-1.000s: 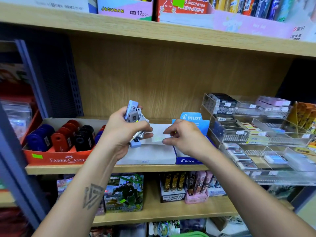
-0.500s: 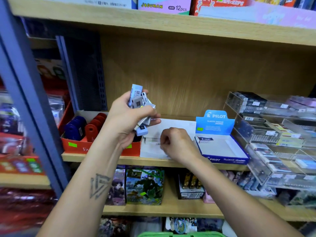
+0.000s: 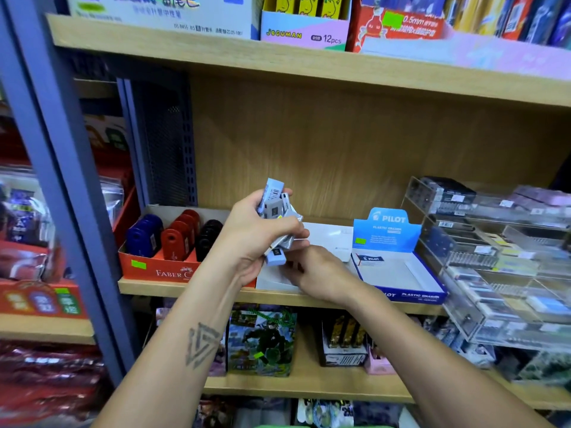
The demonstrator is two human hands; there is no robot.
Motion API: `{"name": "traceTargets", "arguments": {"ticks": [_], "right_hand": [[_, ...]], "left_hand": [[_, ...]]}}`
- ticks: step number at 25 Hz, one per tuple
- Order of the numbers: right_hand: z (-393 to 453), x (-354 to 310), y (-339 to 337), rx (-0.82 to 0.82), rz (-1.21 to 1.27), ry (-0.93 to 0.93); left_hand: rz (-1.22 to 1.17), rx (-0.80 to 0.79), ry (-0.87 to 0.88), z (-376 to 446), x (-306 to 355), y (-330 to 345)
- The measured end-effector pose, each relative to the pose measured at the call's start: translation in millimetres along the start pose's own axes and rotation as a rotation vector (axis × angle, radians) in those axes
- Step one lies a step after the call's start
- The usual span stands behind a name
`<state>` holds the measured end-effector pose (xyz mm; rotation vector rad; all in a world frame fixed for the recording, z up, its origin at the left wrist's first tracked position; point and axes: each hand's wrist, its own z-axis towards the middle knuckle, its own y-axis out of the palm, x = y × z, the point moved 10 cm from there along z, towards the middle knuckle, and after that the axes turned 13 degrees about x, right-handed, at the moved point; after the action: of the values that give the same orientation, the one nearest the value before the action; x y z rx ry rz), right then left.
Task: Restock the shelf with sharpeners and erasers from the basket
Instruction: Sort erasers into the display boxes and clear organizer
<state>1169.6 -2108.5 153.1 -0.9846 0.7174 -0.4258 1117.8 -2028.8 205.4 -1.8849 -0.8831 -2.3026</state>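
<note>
At far left a grey-blue upright [image 3: 58, 168] bounds the unit, with blurred red packets [image 3: 34, 264] beyond it on a neighbouring shelf. On the middle shelf [image 3: 191, 291], an orange Faber-Castell tray [image 3: 160, 268] stands at the left end and holds sharpeners [image 3: 174, 239] upright in rows of blue, red and black. The left hand [image 3: 253, 239] is raised just in front of the tray's right end, fingers curled round a bundle of erasers [image 3: 276, 217] in pale blue and grey sleeves; one sleeve shows a barcode, and one eraser protrudes below the palm. A triangular tattoo marks that forearm. Directly beneath and touching the bundle's lower end, the right hand [image 3: 318, 273] has its fingers bent toward the lowest eraser; whether it actually pinches it cannot be told, since the fingertips are hidden. Behind both hands lies a flat white box [image 3: 330, 239], next to the tray. To its right sits a blue Pilot box [image 3: 398, 273], lid flap upright, with a single eraser in its rear left corner. Tiered clear acrylic trays [image 3: 494, 257] of small stock fill the right end. The shelf above carries a Joguman carton [image 3: 304, 29]; the shelf below holds printed boxes [image 3: 262, 341].
</note>
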Motion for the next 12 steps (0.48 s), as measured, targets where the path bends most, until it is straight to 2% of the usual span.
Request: {"name": "traceTargets", "arguments": {"ticks": [3, 8, 12], "right_hand": [[2, -12, 19, -0.166, -0.127, -0.053], [-11, -1, -11, -0.074, 0.118, 0.023], [-33, 10, -14, -0.110, 0.051, -0.059]], "left_hand": [[-0.013, -0.020, -0.013, -2, -3, 6], [-0.054, -0.057, -0.091, -5, -12, 10], [-0.129, -0.126, -0.197, -7, -24, 18]]}}
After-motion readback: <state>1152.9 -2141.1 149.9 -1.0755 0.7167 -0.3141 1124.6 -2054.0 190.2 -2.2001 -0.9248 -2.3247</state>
